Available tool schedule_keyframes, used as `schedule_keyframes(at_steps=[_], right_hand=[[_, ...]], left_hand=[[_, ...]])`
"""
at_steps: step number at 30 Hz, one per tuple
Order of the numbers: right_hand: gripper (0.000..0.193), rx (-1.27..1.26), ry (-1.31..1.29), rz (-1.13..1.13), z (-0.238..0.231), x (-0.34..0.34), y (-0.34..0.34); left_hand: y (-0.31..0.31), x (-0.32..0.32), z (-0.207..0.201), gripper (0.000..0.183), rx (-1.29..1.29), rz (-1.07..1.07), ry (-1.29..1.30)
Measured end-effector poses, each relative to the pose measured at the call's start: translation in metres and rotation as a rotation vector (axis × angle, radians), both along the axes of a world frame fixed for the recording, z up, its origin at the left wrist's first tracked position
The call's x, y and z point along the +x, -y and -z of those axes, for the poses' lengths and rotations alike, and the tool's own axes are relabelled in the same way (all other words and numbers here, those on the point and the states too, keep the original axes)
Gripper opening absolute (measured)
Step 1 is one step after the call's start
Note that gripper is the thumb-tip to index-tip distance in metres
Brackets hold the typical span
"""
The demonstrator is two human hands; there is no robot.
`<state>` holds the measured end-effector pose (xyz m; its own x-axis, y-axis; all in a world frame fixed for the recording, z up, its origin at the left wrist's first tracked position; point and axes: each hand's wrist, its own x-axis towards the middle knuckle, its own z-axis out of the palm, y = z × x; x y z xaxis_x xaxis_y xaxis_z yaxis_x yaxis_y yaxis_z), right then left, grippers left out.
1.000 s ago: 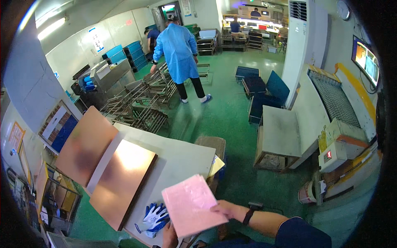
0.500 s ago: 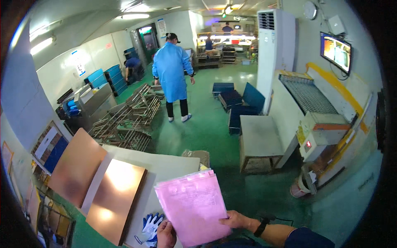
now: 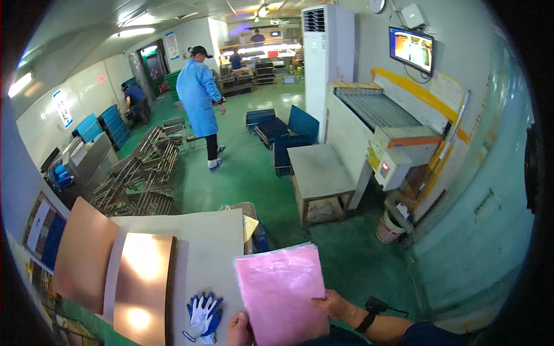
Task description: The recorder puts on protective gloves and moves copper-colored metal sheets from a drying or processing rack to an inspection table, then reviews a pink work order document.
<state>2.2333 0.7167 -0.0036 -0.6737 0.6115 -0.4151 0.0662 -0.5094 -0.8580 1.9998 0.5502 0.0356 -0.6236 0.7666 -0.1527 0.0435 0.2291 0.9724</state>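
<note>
Between my hands is a pink sheaf of papers in what looks like clear plastic sleeves, tilted up in front of me. My left hand grips its lower left edge, thumb on the front. On the right edge, my right hand pinches the sheaf the same way; a dark band circles that wrist. Close to my left hand, a pair of white-and-blue work gloves lies on the pale table. Left of the gloves rests a stack of shiny copper sheets, with another copper sheet beyond it.
Metal racks crowd the floor at left. A person in a blue coat walks in the middle distance. Right of the aisle stand a low grey table, blue racks, a conveyor machine and a bucket.
My view has swung right, so the room and table sit further left. The person in the blue coat has turned and stepped. Both hands still hold the pink sheaf.
</note>
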Motion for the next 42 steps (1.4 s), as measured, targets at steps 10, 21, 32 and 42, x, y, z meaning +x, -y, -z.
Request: schedule_keyframes(at_steps=[10, 21, 32, 42], right_hand=[[0.026, 0.438, 0.03, 0.112, -0.026, 0.087, -0.001], [0.022, 0.59, 0.077, 0.529, -0.039, 0.317, -0.08], [0.031, 0.663, 0.14, 0.816, -0.065, 0.511, -0.1], [0.019, 0.89, 0.736, 0.962, -0.081, 0.606, -0.197]], left_hand=[[-0.064, 0.085, -0.019, 0.024, 0.162, 0.243, 0.226], [-0.21, 0.275, -0.008, 0.031, 0.247, 0.606, 0.24], [-0.343, 0.479, -0.047, 0.026, -0.062, 1.049, 0.686], [-0.491, 0.594, 0.006, 0.026, -0.133, 1.384, 0.412]])
